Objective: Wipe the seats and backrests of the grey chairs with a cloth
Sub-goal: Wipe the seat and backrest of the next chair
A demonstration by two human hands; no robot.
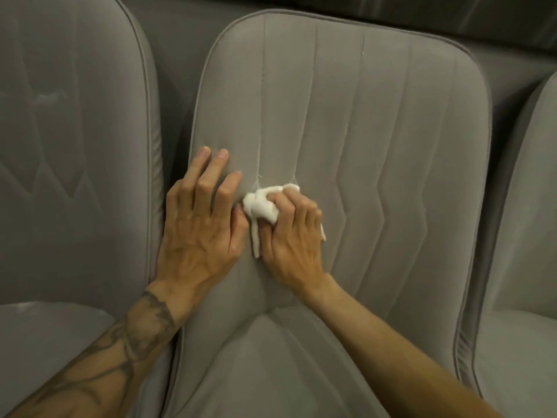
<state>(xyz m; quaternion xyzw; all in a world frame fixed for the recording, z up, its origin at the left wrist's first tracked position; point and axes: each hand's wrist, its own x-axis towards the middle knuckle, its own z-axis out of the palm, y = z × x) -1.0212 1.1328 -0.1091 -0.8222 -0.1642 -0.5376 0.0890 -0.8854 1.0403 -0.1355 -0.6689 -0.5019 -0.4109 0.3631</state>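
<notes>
A grey padded chair with stitched vertical seams fills the middle of the view; its backrest rises above its seat. My right hand grips a crumpled white cloth and presses it against the lower left part of this backrest. My left hand lies flat on the backrest just left of the cloth, fingers straight and spread, thumb touching the cloth's edge.
A second grey chair stands close on the left, its backrest bearing a zigzag seam. A third grey chair shows at the right edge. Narrow dark gaps separate the chairs. A dark band runs along the top.
</notes>
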